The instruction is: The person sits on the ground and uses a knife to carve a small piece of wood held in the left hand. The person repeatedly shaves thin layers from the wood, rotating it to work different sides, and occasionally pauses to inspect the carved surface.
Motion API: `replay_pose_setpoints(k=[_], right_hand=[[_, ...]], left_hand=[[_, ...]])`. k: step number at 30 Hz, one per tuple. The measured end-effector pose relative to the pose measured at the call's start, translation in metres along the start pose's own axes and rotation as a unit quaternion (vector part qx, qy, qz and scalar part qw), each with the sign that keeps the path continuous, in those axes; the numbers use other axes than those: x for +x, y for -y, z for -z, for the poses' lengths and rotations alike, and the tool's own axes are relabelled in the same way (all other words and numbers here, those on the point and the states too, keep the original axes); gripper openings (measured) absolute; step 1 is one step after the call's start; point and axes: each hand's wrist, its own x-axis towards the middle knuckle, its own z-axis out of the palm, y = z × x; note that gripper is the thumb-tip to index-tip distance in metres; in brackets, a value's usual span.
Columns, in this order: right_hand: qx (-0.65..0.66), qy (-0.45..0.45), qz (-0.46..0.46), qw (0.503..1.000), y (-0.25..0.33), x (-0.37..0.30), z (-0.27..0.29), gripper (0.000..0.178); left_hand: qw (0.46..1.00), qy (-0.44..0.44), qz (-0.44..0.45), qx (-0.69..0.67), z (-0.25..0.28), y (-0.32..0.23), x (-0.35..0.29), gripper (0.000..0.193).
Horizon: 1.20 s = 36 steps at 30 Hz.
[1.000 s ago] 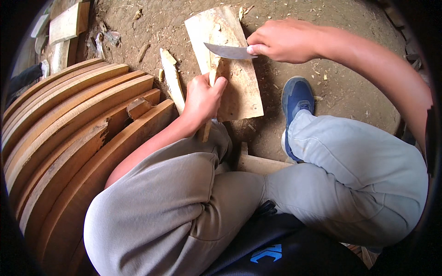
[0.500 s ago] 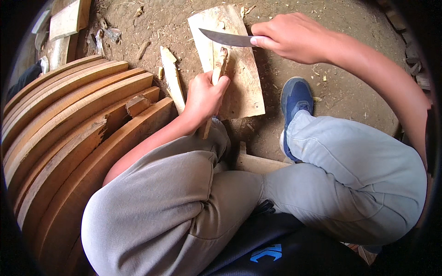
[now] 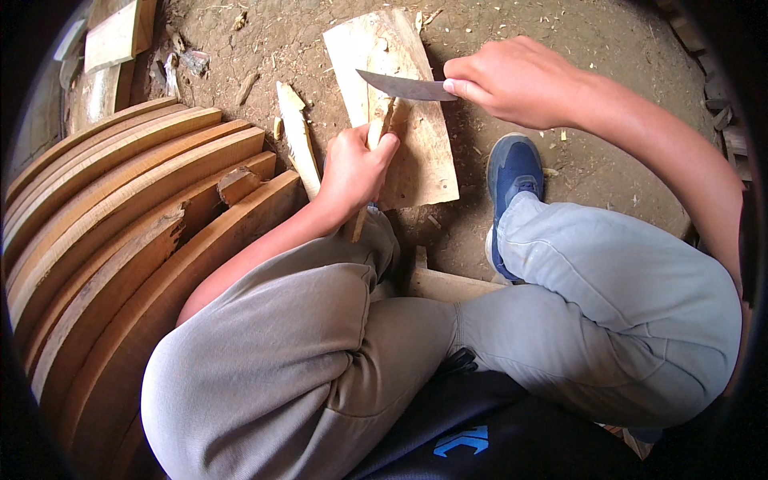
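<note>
My left hand (image 3: 352,170) is closed round a narrow wooden stick (image 3: 379,126), whose upper end sticks out over a flat wooden board (image 3: 420,152) on the ground. The stick's lower end comes out below the hand, near my left leg. In my right hand (image 3: 516,84) is a knife (image 3: 408,86) with a dark curved blade, its tip pointing left. The blade lies across the top end of the stick; whether it touches the wood I cannot tell. The knife's handle is hidden inside my fist.
Stacked curved planks (image 3: 160,208) fill the left side. A split piece of pale wood (image 3: 298,136) lies between them and the board. Another wood piece (image 3: 452,284) is under my legs, and my blue shoe (image 3: 516,172) stands right of the board. Wood chips litter the dirt floor.
My right hand and the knife have come down and slightly right, bringing the blade to the stick's top end. The board has shifted slightly left; my left hand keeps its place.
</note>
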Motion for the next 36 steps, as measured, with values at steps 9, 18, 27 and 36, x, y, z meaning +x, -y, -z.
replay_pose_setpoints(k=[9, 18, 27, 36], right_hand=[[-0.015, 0.017, -0.002, 1.000, 0.000, -0.001, 0.001, 0.033], [0.018, 0.059, -0.002, 0.998, -0.001, 0.002, 0.003, 0.033], [0.074, 0.056, 0.032, 0.995, -0.007, 0.015, -0.012, 0.034], [0.129, 0.054, 0.090, 0.986, 0.001, 0.024, -0.003, 0.036]], left_hand=[[1.000, 0.004, 0.010, -0.006, 0.001, -0.003, -0.002, 0.035], [0.997, -0.014, -0.057, 0.050, 0.000, 0.009, 0.005, 0.037], [0.998, -0.009, 0.006, 0.069, 0.006, 0.003, 0.002, 0.038], [0.999, -0.012, 0.004, 0.047, 0.004, 0.003, -0.003, 0.036]])
